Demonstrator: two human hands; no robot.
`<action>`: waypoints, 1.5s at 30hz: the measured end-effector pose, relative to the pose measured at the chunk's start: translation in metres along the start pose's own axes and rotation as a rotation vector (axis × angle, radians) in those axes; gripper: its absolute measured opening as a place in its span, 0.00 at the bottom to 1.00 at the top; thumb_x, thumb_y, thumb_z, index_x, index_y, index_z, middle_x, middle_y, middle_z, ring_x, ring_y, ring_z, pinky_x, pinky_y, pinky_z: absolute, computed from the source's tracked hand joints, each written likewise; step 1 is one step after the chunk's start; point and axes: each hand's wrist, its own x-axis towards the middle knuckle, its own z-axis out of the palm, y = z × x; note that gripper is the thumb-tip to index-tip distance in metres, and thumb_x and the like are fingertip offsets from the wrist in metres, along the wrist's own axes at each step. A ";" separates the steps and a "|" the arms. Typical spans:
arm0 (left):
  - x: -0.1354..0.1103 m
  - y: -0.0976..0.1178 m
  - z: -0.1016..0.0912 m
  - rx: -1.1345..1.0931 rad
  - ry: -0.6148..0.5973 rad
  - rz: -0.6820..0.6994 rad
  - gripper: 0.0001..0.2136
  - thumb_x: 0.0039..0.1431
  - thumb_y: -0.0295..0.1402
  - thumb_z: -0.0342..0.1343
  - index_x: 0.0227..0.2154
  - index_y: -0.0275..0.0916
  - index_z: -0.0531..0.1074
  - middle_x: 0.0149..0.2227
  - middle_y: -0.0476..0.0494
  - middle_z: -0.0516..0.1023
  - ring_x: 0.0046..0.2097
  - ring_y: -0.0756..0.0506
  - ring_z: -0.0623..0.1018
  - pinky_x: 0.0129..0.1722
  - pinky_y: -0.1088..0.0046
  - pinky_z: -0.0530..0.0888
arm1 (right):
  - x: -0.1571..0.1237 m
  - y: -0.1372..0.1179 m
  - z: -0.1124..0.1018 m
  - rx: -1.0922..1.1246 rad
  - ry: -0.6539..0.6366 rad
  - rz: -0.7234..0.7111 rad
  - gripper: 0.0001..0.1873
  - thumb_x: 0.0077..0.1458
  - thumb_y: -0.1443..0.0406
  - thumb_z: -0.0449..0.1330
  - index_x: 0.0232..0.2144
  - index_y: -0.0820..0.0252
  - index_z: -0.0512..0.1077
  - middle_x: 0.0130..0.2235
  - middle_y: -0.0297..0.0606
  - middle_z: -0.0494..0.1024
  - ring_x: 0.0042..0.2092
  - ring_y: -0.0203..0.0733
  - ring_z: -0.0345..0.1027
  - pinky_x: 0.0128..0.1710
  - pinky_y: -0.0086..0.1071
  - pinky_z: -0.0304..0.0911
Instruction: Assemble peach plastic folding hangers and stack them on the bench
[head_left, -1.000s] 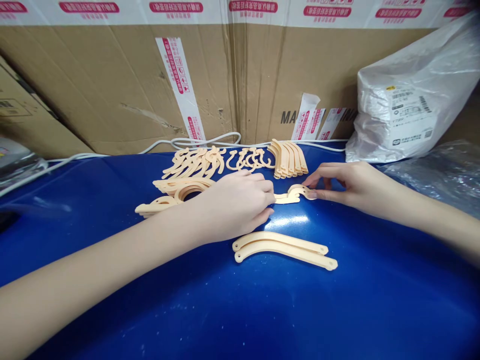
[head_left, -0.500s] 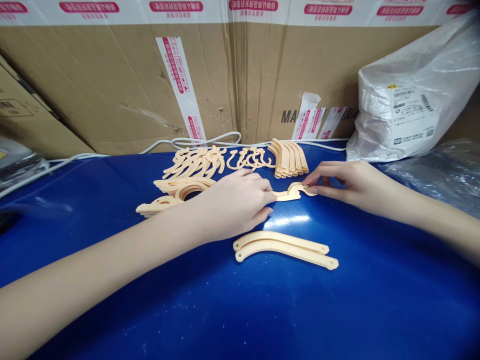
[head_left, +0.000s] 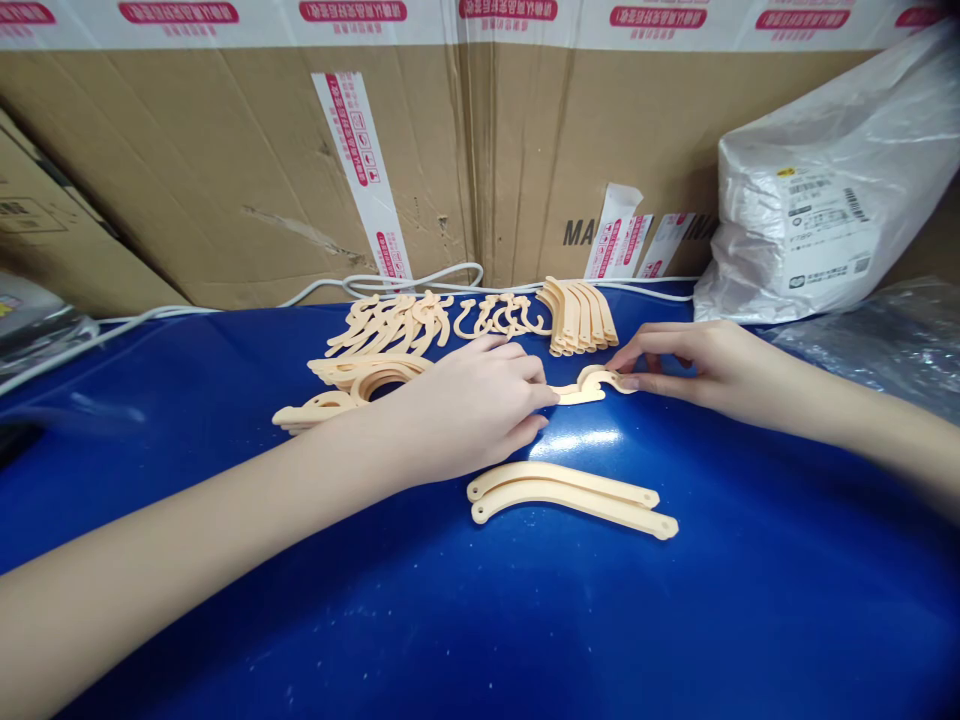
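Note:
My left hand (head_left: 495, 405) is closed at the left end of a beige hook-ended plastic piece (head_left: 581, 396), its fingertips pressed near the blue surface. That end is hidden under the fingers. My right hand (head_left: 675, 368) pinches the curved right end of the same piece between thumb and fingers. Two long bent beige strips (head_left: 570, 497) with holes at their ends lie side by side nearer to me. Beyond my left forearm, a stack of wide curved beige pieces (head_left: 341, 400) is partly covered by it.
Behind my hands lie slim curved beige pieces (head_left: 397, 325), small beige hooks (head_left: 504, 316) and a pile of bent beige strips (head_left: 579, 318). A white cable (head_left: 315, 287) runs along the cardboard box (head_left: 247, 170). A white plastic parcel (head_left: 810, 200) stands at the right, with clear film (head_left: 892, 345) nearby.
The hook-ended piece has shifted very slightly to the right between my hands. Both hands keep the same grip, and the other pieces lie as before.

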 end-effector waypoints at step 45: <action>-0.044 0.008 -0.002 0.419 0.381 0.271 0.15 0.67 0.21 0.42 0.34 0.33 0.74 0.35 0.42 0.81 0.34 0.44 0.77 0.32 0.67 0.69 | 0.002 -0.050 0.009 0.244 0.123 -0.039 0.12 0.60 0.58 0.58 0.44 0.55 0.74 0.40 0.38 0.79 0.39 0.43 0.71 0.38 0.35 0.64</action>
